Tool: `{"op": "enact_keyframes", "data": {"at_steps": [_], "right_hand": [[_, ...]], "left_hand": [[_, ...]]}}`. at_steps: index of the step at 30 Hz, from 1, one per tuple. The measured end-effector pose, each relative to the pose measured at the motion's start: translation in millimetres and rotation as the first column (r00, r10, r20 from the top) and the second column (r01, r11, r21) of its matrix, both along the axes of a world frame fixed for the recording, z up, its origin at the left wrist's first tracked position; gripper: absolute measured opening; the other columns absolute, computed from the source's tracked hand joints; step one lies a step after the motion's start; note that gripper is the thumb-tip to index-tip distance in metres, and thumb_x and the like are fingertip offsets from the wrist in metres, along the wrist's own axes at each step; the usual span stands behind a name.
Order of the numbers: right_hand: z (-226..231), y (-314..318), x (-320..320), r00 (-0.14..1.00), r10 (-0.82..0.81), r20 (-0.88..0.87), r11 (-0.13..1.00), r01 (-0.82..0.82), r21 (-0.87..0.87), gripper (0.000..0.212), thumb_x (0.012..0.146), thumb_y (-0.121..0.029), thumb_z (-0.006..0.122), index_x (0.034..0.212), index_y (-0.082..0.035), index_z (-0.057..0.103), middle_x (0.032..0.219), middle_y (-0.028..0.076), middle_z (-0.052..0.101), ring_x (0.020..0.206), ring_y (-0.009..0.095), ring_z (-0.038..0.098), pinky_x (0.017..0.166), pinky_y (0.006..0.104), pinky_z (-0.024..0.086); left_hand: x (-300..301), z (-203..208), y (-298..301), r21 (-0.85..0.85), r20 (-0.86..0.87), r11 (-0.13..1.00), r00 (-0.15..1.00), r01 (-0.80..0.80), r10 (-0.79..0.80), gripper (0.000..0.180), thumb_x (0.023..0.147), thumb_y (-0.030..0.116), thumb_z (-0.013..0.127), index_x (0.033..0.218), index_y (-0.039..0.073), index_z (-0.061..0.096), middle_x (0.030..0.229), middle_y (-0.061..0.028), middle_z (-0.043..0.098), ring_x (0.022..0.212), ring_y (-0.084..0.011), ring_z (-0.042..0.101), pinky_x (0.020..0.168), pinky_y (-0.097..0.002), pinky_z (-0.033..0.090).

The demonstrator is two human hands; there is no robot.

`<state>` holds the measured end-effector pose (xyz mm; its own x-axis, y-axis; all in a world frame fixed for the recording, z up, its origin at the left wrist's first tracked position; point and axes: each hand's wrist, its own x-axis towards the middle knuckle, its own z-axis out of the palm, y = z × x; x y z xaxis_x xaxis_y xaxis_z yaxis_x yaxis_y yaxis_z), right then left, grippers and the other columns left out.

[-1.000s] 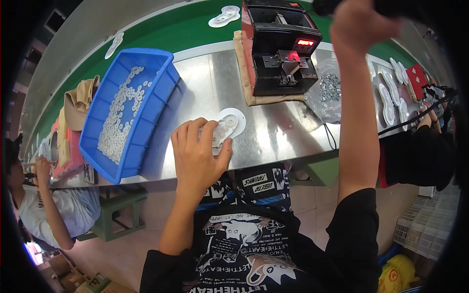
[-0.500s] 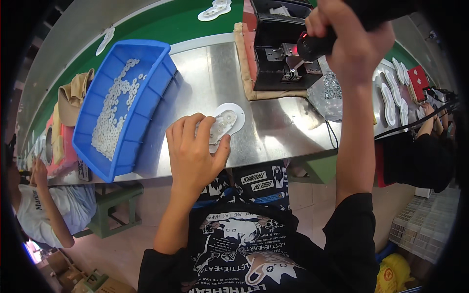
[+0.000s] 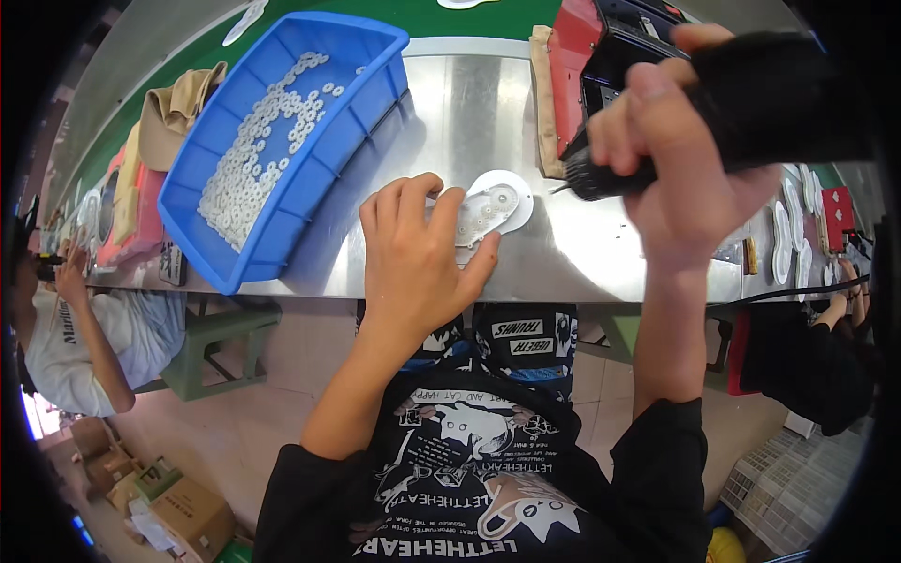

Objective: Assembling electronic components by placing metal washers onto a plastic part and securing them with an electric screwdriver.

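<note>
A white plastic insole-shaped housing (image 3: pixel 514 216) with a clear, gear-filled inner section lies on the metal table (image 3: pixel 450 103). My left hand (image 3: pixel 408 253) grips it, fingers along its left side and thumb at the lower right, hiding part of it. My right hand (image 3: pixel 690 178) is wrapped round a black electric screwdriver (image 3: pixel 779 98), held in the air. The driver's thin bit points left, to the right of the housing and apart from it; whether a screw sits on the bit I cannot tell.
A blue bin (image 3: pixel 324 216) of small white gears stands at left, beside a tan cap (image 3: pixel 178 117). Behind the driver is a black-and-red machine (image 3: pixel 574 70). A green belt (image 3: pixel 422 21) runs along the back. More white housings (image 3: pixel 781 242) lie at right. Co-workers sit on both sides.
My right hand has brought the screwdriver away from the black machine, down toward the housing. My left hand stays on the housing. The whole view has shifted.
</note>
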<state>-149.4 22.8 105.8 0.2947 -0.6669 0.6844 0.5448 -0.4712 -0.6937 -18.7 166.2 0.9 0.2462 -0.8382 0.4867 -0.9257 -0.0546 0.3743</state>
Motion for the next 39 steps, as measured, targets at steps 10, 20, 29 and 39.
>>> {"op": "enact_keyframes", "data": {"at_steps": [10, 20, 29, 39], "right_hand": [[-34, 17, 43, 0.990, 0.094, -0.105, 0.995, -0.090, 0.047, 0.034, 0.090, 0.012, 0.064, 0.123, 0.010, 0.053, 0.075, 0.007, 0.061, 0.052, 0.013, 0.056, 0.052, 0.0315, 0.049], [-45, 11, 42, 0.970, 0.112, -0.216, 0.991, -0.125, -0.047, 0.023, 0.090, 0.011, 0.065, 0.110, 0.005, 0.053, 0.073, 0.006, 0.060, 0.054, 0.011, 0.055, 0.052, 0.0281, 0.047], [-41, 20, 48, 0.965, -0.010, -0.261, 0.966, -0.058, -0.251, 0.032, 0.082, 0.000, 0.080, 0.110, 0.005, 0.065, 0.080, 0.001, 0.067, 0.073, 0.007, 0.064, 0.069, 0.0245, 0.052], [62, -45, -20, 0.957, -0.287, 0.043, 0.953, 0.289, -0.094, 0.035, 0.088, 0.005, 0.065, 0.121, 0.009, 0.057, 0.067, 0.005, 0.060, 0.049, 0.012, 0.055, 0.049, 0.0264, 0.044]], "left_hand": [[1, 1, 1, -0.027, -0.024, 1.000, 1.000, 0.004, -0.005, 0.043, 0.081, 0.031, 0.076, 0.107, -0.001, 0.066, 0.114, -0.0174, 0.057, 0.110, -0.0369, 0.052, 0.098, -0.0493, 0.038], [1, 3, 1, -0.041, -0.019, 0.999, 1.000, 0.000, 0.000, 0.043, 0.081, 0.032, 0.076, 0.107, -0.001, 0.066, 0.114, -0.0171, 0.057, 0.111, -0.0369, 0.052, 0.098, -0.0493, 0.038], [0, 4, 1, 0.000, -0.020, 0.999, 0.999, 0.041, -0.041, 0.043, 0.081, 0.032, 0.077, 0.111, 0.004, 0.067, 0.116, -0.0160, 0.056, 0.113, -0.0361, 0.050, 0.098, -0.0505, 0.036], [-6, 5, -4, 0.006, 0.034, 1.000, 0.999, -0.001, 0.001, 0.038, 0.080, 0.031, 0.078, 0.104, 0.003, 0.069, 0.114, -0.0165, 0.058, 0.112, -0.0356, 0.050, 0.099, -0.0505, 0.036]]}}
